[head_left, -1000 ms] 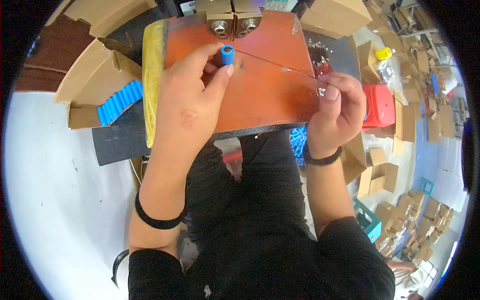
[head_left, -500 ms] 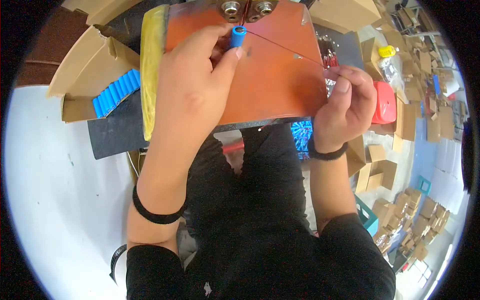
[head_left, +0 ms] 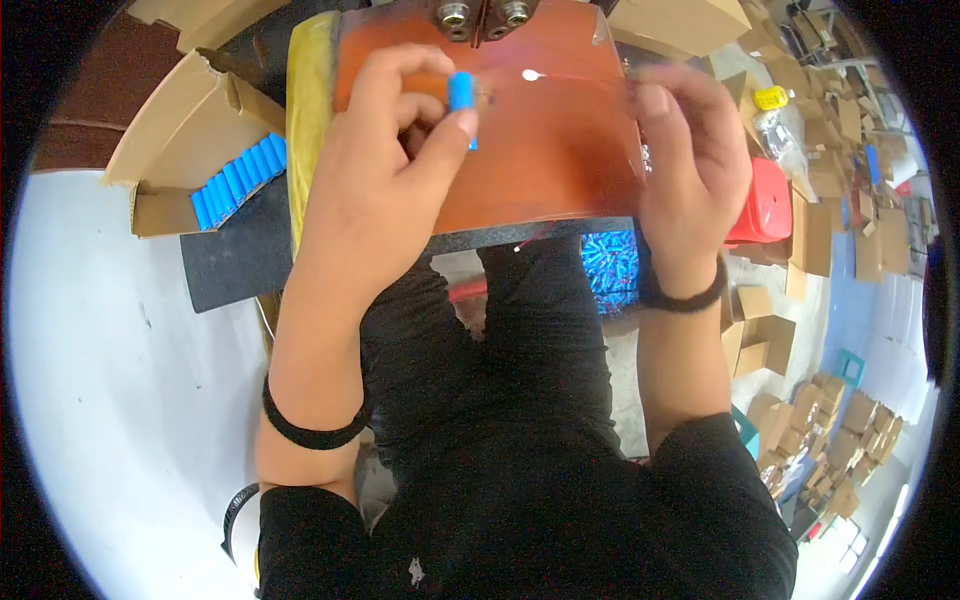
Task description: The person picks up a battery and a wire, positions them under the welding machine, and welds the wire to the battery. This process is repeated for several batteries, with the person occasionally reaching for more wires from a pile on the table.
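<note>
Blue cylinder (head_left: 461, 90), over orange mat (head_left: 540, 180): middle hidden behind thumb of left hand (head_left: 385, 175). Thin wire (head_left: 585, 78): blurred, one end lost at right hand (head_left: 692, 160), fingertips smeared. Metal fixture (head_left: 456, 15), mat's far edge: cut by picture's top. Blue pieces (head_left: 608, 262), past mat's near right corner: too small to tell.

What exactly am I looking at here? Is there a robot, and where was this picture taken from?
No robot: these are a person's bare hands. The left of two fisheye cameras on their head looks down, which bends straight edges near the rim.

The left hand holds a blue cylinder. The right hand, its fingertips blurred, holds a thin wire with a white end. Both are above an orange work surface, with bolted metal parts at its far edge.

On the left, more blue cylinders lie in a cardboard box.
</note>
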Tool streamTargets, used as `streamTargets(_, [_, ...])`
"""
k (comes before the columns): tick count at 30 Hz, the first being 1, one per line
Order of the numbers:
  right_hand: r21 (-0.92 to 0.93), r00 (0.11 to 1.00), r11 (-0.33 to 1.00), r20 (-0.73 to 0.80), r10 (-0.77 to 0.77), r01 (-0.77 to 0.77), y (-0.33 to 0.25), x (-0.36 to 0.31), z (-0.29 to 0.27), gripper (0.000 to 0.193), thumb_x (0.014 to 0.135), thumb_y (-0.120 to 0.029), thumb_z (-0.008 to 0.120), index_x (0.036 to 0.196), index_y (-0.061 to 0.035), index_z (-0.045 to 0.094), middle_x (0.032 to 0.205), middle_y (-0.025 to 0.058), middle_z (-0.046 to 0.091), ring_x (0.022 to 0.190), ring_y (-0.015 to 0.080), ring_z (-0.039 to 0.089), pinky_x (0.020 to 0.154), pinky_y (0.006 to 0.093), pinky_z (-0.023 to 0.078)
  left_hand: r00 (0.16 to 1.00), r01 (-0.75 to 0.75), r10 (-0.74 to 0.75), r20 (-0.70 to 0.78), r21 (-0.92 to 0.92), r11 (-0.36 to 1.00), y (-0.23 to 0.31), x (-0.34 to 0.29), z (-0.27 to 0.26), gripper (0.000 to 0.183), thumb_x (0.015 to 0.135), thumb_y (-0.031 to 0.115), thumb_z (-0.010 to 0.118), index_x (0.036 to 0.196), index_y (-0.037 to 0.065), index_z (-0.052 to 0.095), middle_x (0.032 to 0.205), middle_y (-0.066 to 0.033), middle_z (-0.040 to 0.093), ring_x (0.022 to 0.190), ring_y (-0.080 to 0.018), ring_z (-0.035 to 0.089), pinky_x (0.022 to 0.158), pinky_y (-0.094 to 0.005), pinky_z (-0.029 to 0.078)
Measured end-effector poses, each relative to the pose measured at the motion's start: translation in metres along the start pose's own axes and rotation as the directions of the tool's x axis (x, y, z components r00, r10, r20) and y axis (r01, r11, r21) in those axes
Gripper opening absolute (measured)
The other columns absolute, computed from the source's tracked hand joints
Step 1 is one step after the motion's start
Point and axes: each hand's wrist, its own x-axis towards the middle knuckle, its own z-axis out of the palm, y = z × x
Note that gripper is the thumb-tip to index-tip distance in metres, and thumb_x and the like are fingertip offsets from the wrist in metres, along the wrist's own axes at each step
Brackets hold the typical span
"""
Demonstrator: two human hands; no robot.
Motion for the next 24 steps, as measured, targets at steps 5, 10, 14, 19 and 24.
streamTargets(5, [0.004, 0.995, 0.996, 0.062, 0.084, -0.084, 0.006, 0.008, 0.012, 0.014, 0.093, -0.006, 0.062, 0.104, 0.0019, 0.061, 0.091, 0.0001, 0.063, 0.080, 0.0045, 0.056, 0.071, 0.0191, 0.046, 0.984, -0.160, 0.157, 0.080, 0.023, 0.987, -0.001, 0.002, 0.001, 0.030, 0.092, 0.011, 0.064, 0.120, 0.002, 0.058, 0.085, 0.0013, 0.061, 0.074, -0.0069, 0.052, 0.073, -0.0222, 0.043])
streamTargets(10, [0.041, 0.978, 0.977, 0.020, 0.209, -0.210, 0.012, 0.016, 0.014, 0.014, 0.094, -0.010, 0.060, 0.102, 0.0012, 0.063, 0.089, 0.0003, 0.064, 0.081, 0.0065, 0.057, 0.073, 0.0210, 0.046, 0.996, -0.044, 0.050, -0.067, 0.082, 0.996, -0.001, 0.012, 0.005, 0.028, 0.089, 0.017, 0.067, 0.111, 0.001, 0.065, 0.083, -0.0118, 0.067, 0.071, -0.0178, 0.061, 0.067, -0.0288, 0.048])
streamTargets(14, [0.373, 0.998, 0.928, 0.066, -0.013, -0.012, 0.043, 0.026, 0.026, 0.011, 0.094, -0.008, 0.058, 0.100, 0.0010, 0.061, 0.087, 0.0008, 0.062, 0.079, 0.0067, 0.056, 0.072, 0.0207, 0.045, 0.989, -0.110, 0.120, -0.083, 0.113, 0.987, -0.009, 0.017, 0.010, 0.029, 0.089, 0.020, 0.066, 0.110, 0.000, 0.065, 0.087, -0.0145, 0.068, 0.074, -0.0210, 0.064, 0.069, -0.0296, 0.049])
streamTargets(19, [0.071, 0.949, 0.947, 0.060, 0.310, -0.314, 0.005, 0.020, 0.027, 0.007, 0.095, -0.004, 0.055, 0.098, 0.0011, 0.058, 0.087, -0.0017, 0.057, 0.077, 0.0048, 0.051, 0.070, 0.0193, 0.042, 0.985, -0.125, 0.139, -0.104, 0.130, 0.984, -0.012, 0.016, 0.006, 0.030, 0.090, 0.020, 0.065, 0.111, 0.000, 0.065, 0.087, -0.0161, 0.069, 0.075, -0.0236, 0.065, 0.071, -0.0314, 0.049])
streamTargets(24, [0.646, 0.976, 0.758, 0.096, -0.194, 0.087, 0.037, 0.027, 0.037, 0.006, 0.095, -0.005, 0.056, 0.097, 0.0008, 0.059, 0.086, -0.0017, 0.058, 0.077, 0.0050, 0.053, 0.071, 0.0192, 0.043, 0.982, -0.150, 0.160, -0.095, 0.106, 0.983, -0.013, 0.018, 0.009, 0.029, 0.090, 0.020, 0.064, 0.111, -0.001, 0.065, 0.087, -0.0167, 0.069, 0.076, -0.0230, 0.065, 0.071, -0.0314, 0.049])
